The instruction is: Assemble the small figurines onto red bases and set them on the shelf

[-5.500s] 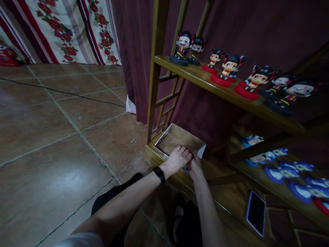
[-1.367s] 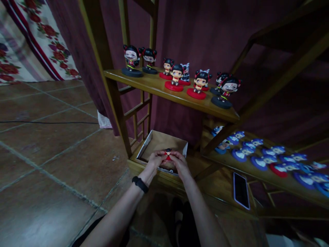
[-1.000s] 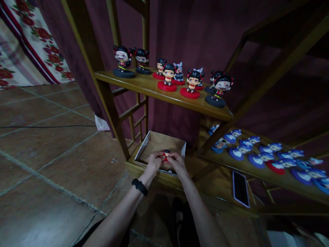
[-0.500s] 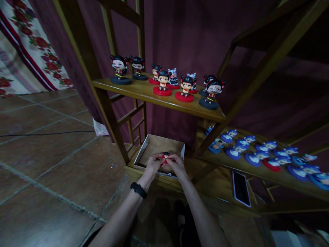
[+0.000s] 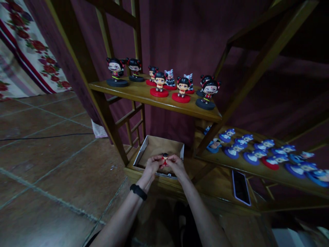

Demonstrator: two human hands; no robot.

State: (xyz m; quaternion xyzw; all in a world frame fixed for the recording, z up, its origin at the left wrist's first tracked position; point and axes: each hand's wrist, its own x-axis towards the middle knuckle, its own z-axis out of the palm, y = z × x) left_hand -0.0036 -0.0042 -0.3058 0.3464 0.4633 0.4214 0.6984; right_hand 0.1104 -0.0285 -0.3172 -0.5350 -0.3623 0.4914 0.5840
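A small figurine (image 5: 165, 158) with black hair and a red body sits between both my hands, just above the open cardboard box (image 5: 151, 147) on the bottom shelf. My left hand (image 5: 152, 164), with a black band on its wrist, grips the figurine's left side. My right hand (image 5: 175, 164) grips its right side. The figurine's base is hidden by my fingers.
The upper wooden shelf (image 5: 144, 96) carries several figurines on black and red bases (image 5: 182, 89). A lower shelf to the right holds several blue figurines (image 5: 246, 152). A phone (image 5: 240, 187) lies on the bottom board. Tiled floor (image 5: 46, 161) spreads to the left, with a cable across it.
Both hands were down in the box earlier and have since lifted the small figurine slightly above it. My view has swung right and up towards the shelves.
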